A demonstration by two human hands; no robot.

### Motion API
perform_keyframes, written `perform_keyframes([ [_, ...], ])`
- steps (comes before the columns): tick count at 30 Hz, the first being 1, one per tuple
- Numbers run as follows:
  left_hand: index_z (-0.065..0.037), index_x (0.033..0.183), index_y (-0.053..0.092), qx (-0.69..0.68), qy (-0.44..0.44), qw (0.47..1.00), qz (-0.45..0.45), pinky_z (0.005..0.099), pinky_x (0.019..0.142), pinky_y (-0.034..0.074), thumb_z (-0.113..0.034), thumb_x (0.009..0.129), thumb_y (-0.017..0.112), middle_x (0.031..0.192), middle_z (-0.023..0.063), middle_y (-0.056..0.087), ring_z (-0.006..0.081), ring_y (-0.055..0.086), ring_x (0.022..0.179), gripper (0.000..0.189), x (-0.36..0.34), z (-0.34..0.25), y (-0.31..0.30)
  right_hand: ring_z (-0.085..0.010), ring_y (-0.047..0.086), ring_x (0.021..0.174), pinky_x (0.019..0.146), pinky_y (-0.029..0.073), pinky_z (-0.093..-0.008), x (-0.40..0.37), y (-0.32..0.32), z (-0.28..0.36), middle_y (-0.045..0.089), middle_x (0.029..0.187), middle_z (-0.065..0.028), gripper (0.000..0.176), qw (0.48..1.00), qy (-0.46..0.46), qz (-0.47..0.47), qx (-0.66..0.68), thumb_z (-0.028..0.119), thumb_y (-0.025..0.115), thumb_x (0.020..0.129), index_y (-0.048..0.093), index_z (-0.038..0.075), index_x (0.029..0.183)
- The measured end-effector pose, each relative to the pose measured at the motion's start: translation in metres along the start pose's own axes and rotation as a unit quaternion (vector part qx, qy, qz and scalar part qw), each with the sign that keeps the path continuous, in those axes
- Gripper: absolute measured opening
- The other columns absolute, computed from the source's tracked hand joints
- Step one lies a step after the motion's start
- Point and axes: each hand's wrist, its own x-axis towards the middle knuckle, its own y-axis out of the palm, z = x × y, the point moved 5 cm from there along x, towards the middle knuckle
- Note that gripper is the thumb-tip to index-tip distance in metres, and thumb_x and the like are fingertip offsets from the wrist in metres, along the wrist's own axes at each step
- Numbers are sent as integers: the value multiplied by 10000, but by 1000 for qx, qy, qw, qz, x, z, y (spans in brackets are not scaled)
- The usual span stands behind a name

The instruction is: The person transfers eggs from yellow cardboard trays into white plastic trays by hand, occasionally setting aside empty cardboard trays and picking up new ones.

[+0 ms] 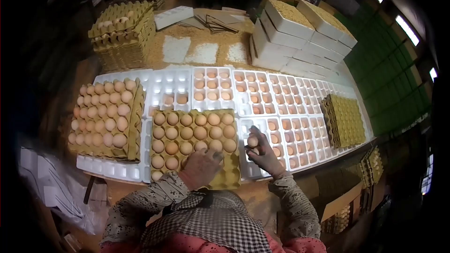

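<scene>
The right hand (pixel 263 154) is grasping two visible eggs (pixel 253 141) with bent fingers over a white foam tray (pixel 243 122), whose right column is showing three more eggs (pixel 274 138). The left hand (pixel 202 166) is lying over one pulp egg tray (pixel 230 161), its fingers curling downward; whether they are gripping an egg cannot be told. Beyond that hand, three full rows of six eggs (pixel 200 133) are sitting in cups, while bare cups are opening at the tray's lower right. Its right edge is bordering the foam tray; a narrow strip is separating its left edge from one egg-topped stack (pixel 136 131).
</scene>
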Motion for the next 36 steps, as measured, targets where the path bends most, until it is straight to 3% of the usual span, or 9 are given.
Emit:
perform_keyframes([
  [3, -61, 947, 647, 232, 56, 971, -1, 362, 670, 494, -215, 782, 646, 957, 86, 564, 254, 562, 851, 225, 1, -1, 43, -309, 620, 923, 746, 528, -384, 19, 32, 4, 442, 1269, -196, 511, 869, -138, 1, -475, 185, 661, 790, 518, 204, 1280],
  [5, -48, 929, 642, 171, 48, 984, -9, 370, 659, 486, -192, 765, 636, 936, 100, 562, 270, 566, 816, 219, 3, -5, 36, -324, 617, 935, 778, 517, -385, 39, 48, -7, 453, 1271, -195, 490, 850, -56, 77, -518, 222, 676, 753, 567, 221, 1230],
  [11, -112, 1185, 580, -152, -149, 977, -21, 395, 879, 470, -307, 756, 732, 1106, 115, 606, 275, 590, 1023, 495, 29, 37, -28, -224, 635, 743, 731, 517, -364, 36, -28, -2, 595, 1054, -102, 614, 962, -86, -148, -215, 336, 743, 751, 495, 186, 1293],
  [15, -185, 1226, 582, -80, -114, 982, -125, 383, 943, 436, -320, 797, 684, 1169, 74, 602, 266, 561, 1103, 460, 124, 82, -38, -252, 633, 990, 836, 497, -412, 72, -46, -35, 641, 1065, -128, 547, 923, 37, -88, -373, 390, 671, 799, 518, 201, 1288],
  [19, -154, 1110, 644, 71, -135, 964, 217, 385, 956, 432, -376, 812, 581, 1135, 110, 620, 267, 574, 1086, 378, 202, 113, 17, -295, 617, 1006, 863, 486, -420, 107, -59, -33, 617, 1121, -125, 449, 905, 28, -3, -424, 385, 626, 829, 570, 184, 1227],
  [24, -25, 1027, 634, -196, -136, 952, -195, 388, 892, 445, -218, 903, 536, 1070, 177, 587, 353, 555, 1020, 249, 255, 108, 19, -315, 559, 992, 827, 451, -442, 156, -53, -26, 550, 1075, -118, 341, 917, -206, -163, -301, 253, 624, 812, 571, 119, 1122],
  [30, -49, 1249, 513, 27, 3, 999, 19, 426, 953, 417, -284, 923, 500, 1171, 175, 555, 349, 528, 1088, 402, 266, 102, 66, -320, 489, 1105, 937, 370, -450, 134, -56, -48, 574, 1094, -142, 359, 940, -222, -58, -253, 170, 630, 802, 556, 79, 1141],
  [33, -46, 1253, 510, -185, -103, 975, -67, 405, 955, 427, -266, 918, 511, 1203, 151, 560, 300, 546, 1091, 400, 229, 100, -13, -322, 494, 1136, 954, 387, -445, 118, -56, -17, 582, 1125, -133, 356, 965, -189, -28, -182, 180, 645, 803, 566, 89, 1138],
  [36, -65, 1239, 550, -325, -210, 914, -118, 372, 964, 433, -251, 888, 587, 1191, 157, 583, 301, 563, 1091, 399, 176, 139, -31, -337, 547, 1071, 1044, 330, -453, 115, -17, 24, 629, 1040, -89, 395, 874, -395, 36, -281, 223, 628, 819, 563, 84, 1182],
])
